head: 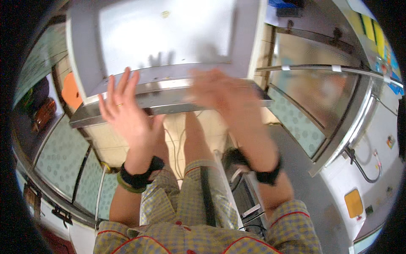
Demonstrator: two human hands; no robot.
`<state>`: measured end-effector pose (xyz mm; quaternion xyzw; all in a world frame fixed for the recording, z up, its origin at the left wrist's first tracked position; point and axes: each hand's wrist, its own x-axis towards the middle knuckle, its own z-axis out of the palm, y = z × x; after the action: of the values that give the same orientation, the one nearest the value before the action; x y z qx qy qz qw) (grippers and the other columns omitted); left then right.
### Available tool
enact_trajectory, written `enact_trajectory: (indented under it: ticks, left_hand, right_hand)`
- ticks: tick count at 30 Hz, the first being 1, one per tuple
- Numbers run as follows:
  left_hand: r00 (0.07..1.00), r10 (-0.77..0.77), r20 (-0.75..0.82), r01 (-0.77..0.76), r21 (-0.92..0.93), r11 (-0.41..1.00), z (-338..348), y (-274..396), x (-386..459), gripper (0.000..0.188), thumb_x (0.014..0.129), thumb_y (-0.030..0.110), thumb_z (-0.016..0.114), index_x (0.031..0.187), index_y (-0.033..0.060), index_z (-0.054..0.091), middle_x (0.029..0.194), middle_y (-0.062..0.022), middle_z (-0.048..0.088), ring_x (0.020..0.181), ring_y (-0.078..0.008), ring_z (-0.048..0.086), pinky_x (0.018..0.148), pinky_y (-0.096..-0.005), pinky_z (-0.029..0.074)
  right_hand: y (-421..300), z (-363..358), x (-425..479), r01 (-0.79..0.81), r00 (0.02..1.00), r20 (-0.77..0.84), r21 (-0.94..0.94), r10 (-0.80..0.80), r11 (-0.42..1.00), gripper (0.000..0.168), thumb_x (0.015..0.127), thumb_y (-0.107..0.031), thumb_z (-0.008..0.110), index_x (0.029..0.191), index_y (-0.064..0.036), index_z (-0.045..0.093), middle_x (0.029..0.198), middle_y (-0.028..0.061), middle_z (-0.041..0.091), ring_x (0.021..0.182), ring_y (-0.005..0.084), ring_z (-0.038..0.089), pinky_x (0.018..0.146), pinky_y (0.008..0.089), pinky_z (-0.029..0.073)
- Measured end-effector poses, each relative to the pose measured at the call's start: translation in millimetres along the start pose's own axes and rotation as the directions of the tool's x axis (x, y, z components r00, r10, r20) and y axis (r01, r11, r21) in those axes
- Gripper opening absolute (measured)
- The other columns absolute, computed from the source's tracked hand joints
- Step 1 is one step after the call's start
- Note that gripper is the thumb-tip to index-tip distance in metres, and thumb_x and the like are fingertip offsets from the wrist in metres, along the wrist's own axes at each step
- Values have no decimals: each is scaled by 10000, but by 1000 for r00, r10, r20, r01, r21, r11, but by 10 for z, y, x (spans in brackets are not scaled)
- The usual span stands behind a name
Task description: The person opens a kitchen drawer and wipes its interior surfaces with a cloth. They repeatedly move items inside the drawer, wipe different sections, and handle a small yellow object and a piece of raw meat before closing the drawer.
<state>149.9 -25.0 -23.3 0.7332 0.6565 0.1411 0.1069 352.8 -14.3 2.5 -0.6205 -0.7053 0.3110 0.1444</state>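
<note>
My left hand (128, 111) is raised with its fingers spread and a ring on one finger, near the front edge of a white-framed, box-like surface (165, 35) with a bright panel. Nothing shows in it. To its right, my right hand (219, 89) is blurred by motion before the same edge; its fingers cannot be made out clearly. A dark metal-edged ledge (171, 106) runs under both hands. Each wrist wears a black band (136, 177), (268, 174). Below lie my legs in checked shorts (190, 190).
An orange stool-like object (71, 90) stands at the left, above patterned pale green panels (63, 165). Cables (175, 149) run along the tiled floor between my legs. A metal rail (311, 67) and a glass-like panel are at the right, with a white surface (339, 177) beyond.
</note>
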Motion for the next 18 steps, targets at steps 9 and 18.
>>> enact_trajectory:
  ticks: [9,18]
  left_hand:
    - [998,61,10,-61,2,998,69,-16,3,796,707,508,672,1327,73,428,1377,-103,458,1350,-322,303,1120,-508,122]
    - [988,-43,-151,35,-58,998,-541,-1037,-350,1068,612,540,806,1398,20,303,1389,-194,391,1323,-377,311,1079,-532,231]
  right_hand:
    - [-482,341,185,88,994,66,-5,-87,996,191,800,-129,651,983,-73,660,977,79,644,932,278,592,787,388,479]
    - [-112,-137,46,-42,981,191,-5,42,999,154,847,7,553,988,-3,614,919,149,637,849,305,611,757,345,484]
